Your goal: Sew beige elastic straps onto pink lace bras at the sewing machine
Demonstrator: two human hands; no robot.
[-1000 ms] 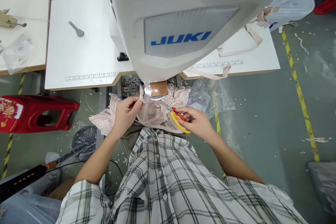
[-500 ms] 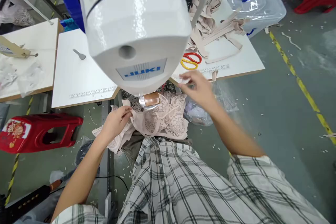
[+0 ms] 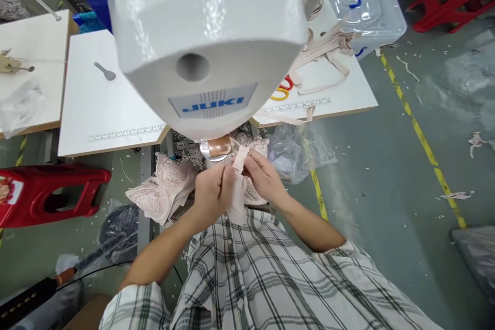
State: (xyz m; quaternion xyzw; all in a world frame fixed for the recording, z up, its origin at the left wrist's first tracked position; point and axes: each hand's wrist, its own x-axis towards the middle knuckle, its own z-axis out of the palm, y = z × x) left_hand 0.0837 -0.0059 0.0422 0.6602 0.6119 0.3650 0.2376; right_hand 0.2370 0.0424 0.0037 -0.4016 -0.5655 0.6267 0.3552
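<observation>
Beneath the sewing machine head (image 3: 211,56), my left hand (image 3: 213,191) is closed on a pale pink bra strap (image 3: 241,159), its fingers curled into a fist. My right hand (image 3: 266,175) pinches the same strap from the right, close to my left fingers. A flat length of pale fabric hangs below the fingers against the plaid shirt (image 3: 235,263). Pale pink lace bras (image 3: 160,191) lie bunched to the left, with more lace behind my right hand. The machine head hides the needle area; a copper-coloured part (image 3: 219,146) shows beneath it.
On the right tabletop (image 3: 348,98) lie red-and-yellow-handled scissors (image 3: 280,94) and loose pale strips (image 3: 325,49). A clear plastic bag (image 3: 301,152) hangs below its edge. A lidded clear box (image 3: 367,5) stands behind. To the left are a white tabletop (image 3: 88,108) and a red stool (image 3: 54,193).
My right hand has come from the table edge by the scissors to meet my left. My left hand has moved right, and both now grip the strap. The view has shifted slightly.
</observation>
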